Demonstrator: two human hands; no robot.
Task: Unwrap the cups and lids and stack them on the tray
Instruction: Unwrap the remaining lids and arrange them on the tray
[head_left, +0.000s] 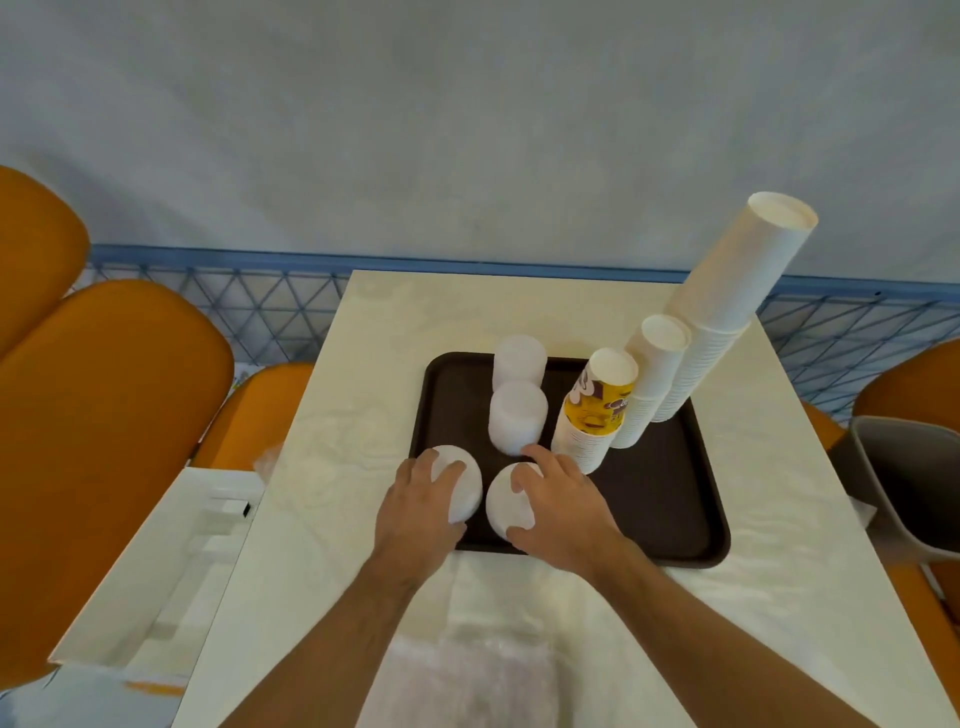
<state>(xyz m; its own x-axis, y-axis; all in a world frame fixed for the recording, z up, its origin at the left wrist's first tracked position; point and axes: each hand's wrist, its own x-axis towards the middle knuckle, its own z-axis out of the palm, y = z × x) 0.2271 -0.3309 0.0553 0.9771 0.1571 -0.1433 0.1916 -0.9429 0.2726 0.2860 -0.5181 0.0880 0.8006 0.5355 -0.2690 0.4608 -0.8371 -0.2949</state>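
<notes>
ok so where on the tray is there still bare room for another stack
The near right part of the tray is bare, bordered by the right hand, the printed cup stack and the tray's right rim. The left half is crowded: four lid stacks, with the left hand on one.

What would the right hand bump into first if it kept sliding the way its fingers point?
Probably the middle lid stack: the right hand, gripping a near lid stack, points up-left, its forefinger almost at that stack's base. Depth is unclear.

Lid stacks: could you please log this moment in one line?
left hand grips lid stack | right hand grips lid stack | tray
</notes>
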